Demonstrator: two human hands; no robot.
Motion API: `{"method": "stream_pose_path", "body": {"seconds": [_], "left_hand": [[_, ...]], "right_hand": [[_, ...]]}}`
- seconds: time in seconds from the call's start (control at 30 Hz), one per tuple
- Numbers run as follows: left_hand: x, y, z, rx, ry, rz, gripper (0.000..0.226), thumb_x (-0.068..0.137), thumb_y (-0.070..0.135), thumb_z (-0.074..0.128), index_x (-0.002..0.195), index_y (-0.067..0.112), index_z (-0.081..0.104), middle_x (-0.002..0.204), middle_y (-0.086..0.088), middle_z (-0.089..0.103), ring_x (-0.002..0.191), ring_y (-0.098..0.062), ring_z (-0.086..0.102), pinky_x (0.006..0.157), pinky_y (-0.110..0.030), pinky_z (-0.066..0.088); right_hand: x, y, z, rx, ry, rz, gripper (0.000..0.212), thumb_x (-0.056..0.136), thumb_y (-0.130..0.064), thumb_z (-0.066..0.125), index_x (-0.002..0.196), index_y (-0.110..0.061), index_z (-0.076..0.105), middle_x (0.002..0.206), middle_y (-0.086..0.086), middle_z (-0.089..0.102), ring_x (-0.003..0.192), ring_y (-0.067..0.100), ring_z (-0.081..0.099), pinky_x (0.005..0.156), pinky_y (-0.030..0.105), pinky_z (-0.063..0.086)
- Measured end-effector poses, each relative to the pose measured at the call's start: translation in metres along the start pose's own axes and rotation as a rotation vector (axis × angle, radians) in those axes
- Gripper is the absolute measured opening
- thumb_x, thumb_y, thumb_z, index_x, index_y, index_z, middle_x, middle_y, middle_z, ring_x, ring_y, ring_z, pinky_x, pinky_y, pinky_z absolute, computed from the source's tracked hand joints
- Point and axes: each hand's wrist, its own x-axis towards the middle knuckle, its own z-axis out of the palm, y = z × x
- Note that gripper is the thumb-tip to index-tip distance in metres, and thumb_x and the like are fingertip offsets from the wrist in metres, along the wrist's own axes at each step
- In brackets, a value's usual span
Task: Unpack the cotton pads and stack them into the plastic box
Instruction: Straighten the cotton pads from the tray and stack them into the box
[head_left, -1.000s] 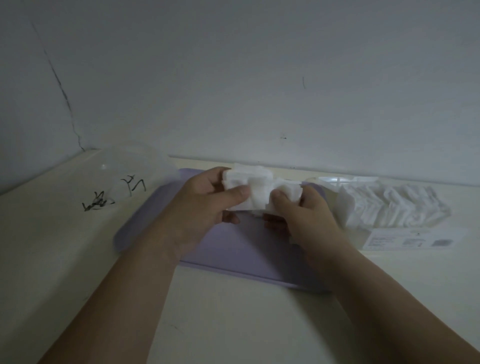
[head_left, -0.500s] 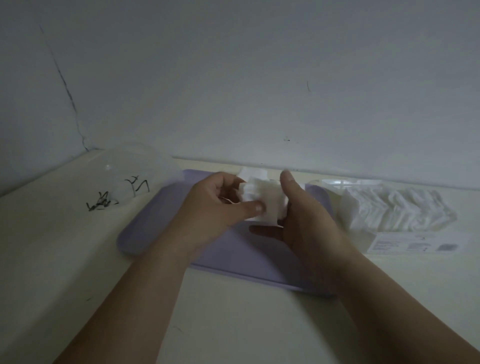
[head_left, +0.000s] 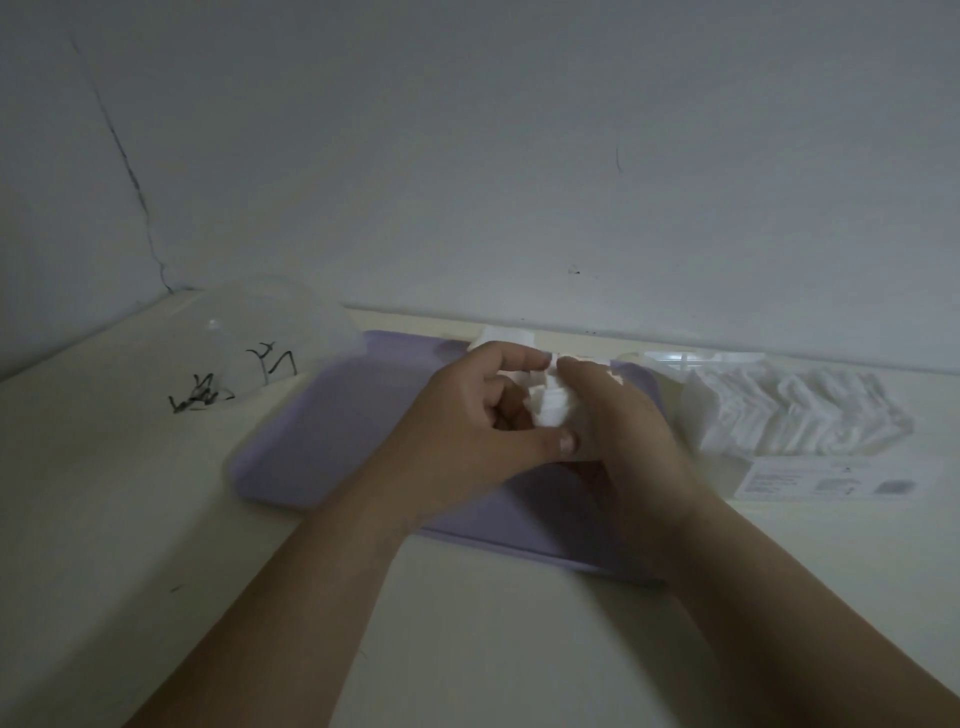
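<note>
Both forearms reach over the worktop (head_left: 104, 493) to the purple tray (head_left: 322, 431). Above it the left hand (head_left: 467, 421) and right hand (head_left: 623, 431) curl their fingers round a stack of cotton pads (head_left: 553, 408). The open pack (head_left: 795, 410) lies just beyond the tray's right edge, against the wall.

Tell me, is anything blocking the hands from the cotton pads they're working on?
Nothing visible does: the left hand and right hand both grip the bunch of cotton pads directly, above the purple tray. The opened pack lies apart on the right.
</note>
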Motion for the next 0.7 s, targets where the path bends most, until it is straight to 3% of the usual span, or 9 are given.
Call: {"method": "stream_pose_path", "body": {"seconds": [0.1,0.13,0.23,0.3,0.37,0.43,0.5,0.57,0.7], "left_hand": [[0.001,-0.001,-0.001,0.012,0.056,-0.033,0.061,0.072,0.014,0.090,0.126,0.024,0.062,0.074,-0.011,0.061,0.067,-0.017,0.057,0.070,-0.041,0.052],[0.001,0.000,-0.001,0.022,0.062,-0.052,0.058,0.075,0.012,0.089,0.126,0.023,0.063,0.071,-0.010,0.061,0.064,-0.017,0.058,0.067,-0.039,0.051],[0.000,0.002,0.000,0.022,0.020,-0.061,0.041,0.082,0.006,0.083,0.117,0.023,0.069,0.080,-0.029,0.066,0.063,-0.021,0.062,0.062,-0.035,0.051],[-0.001,0.002,0.000,0.001,0.020,-0.048,0.042,0.082,0.002,0.082,0.116,0.023,0.070,0.093,-0.032,0.069,0.072,-0.025,0.068,0.067,-0.035,0.056],[0.000,-0.001,-0.002,0.006,0.018,-0.066,0.056,0.078,0.000,0.084,0.126,0.023,0.066,0.095,-0.018,0.077,0.084,-0.025,0.075,0.075,-0.034,0.062],[-0.002,0.001,-0.007,0.084,0.022,-0.091,0.060,0.076,0.000,0.085,0.128,0.021,0.063,0.087,0.000,0.079,0.071,-0.013,0.073,0.062,-0.025,0.057],[-0.001,0.000,-0.013,0.188,0.021,-0.085,0.040,0.076,0.000,0.085,0.109,0.017,0.069,0.072,0.005,0.074,0.057,-0.007,0.063,0.055,-0.021,0.050],[0.000,-0.003,-0.019,0.276,0.048,-0.086,0.031,0.074,0.005,0.088,0.093,0.018,0.066,0.061,0.012,0.069,0.051,-0.001,0.058,0.053,-0.017,0.045],[-0.001,-0.006,-0.024,0.464,-0.057,-0.133,0.038,0.071,0.020,0.092,0.096,0.019,0.063,0.067,0.014,0.066,0.056,0.002,0.056,0.055,-0.017,0.045]], "right_hand": [[0.001,0.001,-0.002,0.012,0.026,-0.060,0.020,0.096,-0.023,0.062,0.109,-0.011,0.070,0.100,0.011,0.074,0.089,0.024,0.072,0.061,0.031,0.056],[0.000,0.001,-0.001,-0.003,0.032,-0.074,0.025,0.093,-0.027,0.064,0.110,-0.010,0.070,0.102,0.014,0.074,0.090,0.028,0.072,0.064,0.035,0.058],[0.000,0.006,0.001,-0.041,-0.010,-0.060,0.059,0.085,-0.041,0.071,0.132,-0.006,0.062,0.118,0.026,0.074,0.105,0.045,0.073,0.092,0.057,0.060],[-0.002,0.006,0.001,-0.056,-0.057,-0.054,0.044,0.094,-0.029,0.067,0.132,-0.007,0.063,0.115,0.024,0.076,0.103,0.038,0.075,0.090,0.052,0.060],[-0.005,0.004,0.000,-0.086,-0.074,-0.043,0.028,0.101,-0.016,0.061,0.127,-0.008,0.067,0.109,0.017,0.080,0.100,0.028,0.075,0.084,0.044,0.059],[-0.005,0.004,-0.002,-0.115,-0.090,-0.036,0.023,0.101,-0.010,0.060,0.122,-0.007,0.070,0.102,0.011,0.081,0.101,0.025,0.075,0.090,0.041,0.059],[-0.003,0.008,-0.002,-0.154,-0.106,-0.009,0.025,0.101,-0.016,0.063,0.124,-0.007,0.070,0.113,0.013,0.080,0.113,0.032,0.074,0.101,0.046,0.057],[0.000,0.010,-0.001,-0.256,-0.052,-0.027,0.023,0.103,-0.024,0.064,0.123,-0.013,0.068,0.118,0.011,0.077,0.117,0.030,0.071,0.101,0.045,0.056],[0.004,0.017,0.000,-0.374,-0.004,-0.088,0.025,0.098,-0.039,0.067,0.118,-0.025,0.068,0.113,0.001,0.077,0.109,0.019,0.072,0.092,0.040,0.059]]}}
